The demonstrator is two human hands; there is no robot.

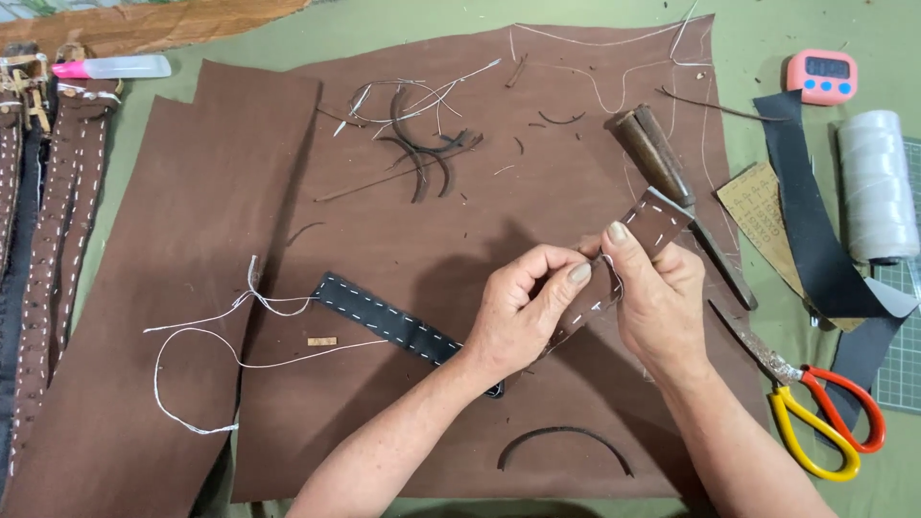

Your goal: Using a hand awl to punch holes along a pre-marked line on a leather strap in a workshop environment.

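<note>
A long, narrow brown leather strap with white stitching along its edges (pixel 576 302) is held between both hands just right of the frame's centre. The left hand (pixel 523 312) is closed on the strap's middle, thumb and fingers pinching it from the 9 o'clock side. The right hand (pixel 657 297) is closed on the strap from the 3 o'clock side, its thumb pressed against the upper part, where a fine white thread (pixel 612 273) is seen at the fingertips. The strap's upper end points toward 1 o'clock; its dark, stitched lower end runs toward 9 o'clock and lies on a large brown leather sheet (pixel 422 403) spread over the green surface (pixel 767 53). A loose white thread (pixel 206 369) trails from that end toward 8 o'clock.

At 4 o'clock from the hands, scissors with red and yellow handles (pixel 815 408) are laid near the sheet's edge. A wooden-handled tool (pixel 657 158) is seen at 12 o'clock from the right hand. A spool of white thread (pixel 875 182), a black strip of material (pixel 815 230) and a pink digital timer (pixel 822 77) lie toward 2 o'clock. Curved leather offcuts (pixel 427 153) are scattered at 11 o'clock, another (pixel 566 443) at 6 o'clock. Stitched brown belts (pixel 58 240) are laid at 9 o'clock.
</note>
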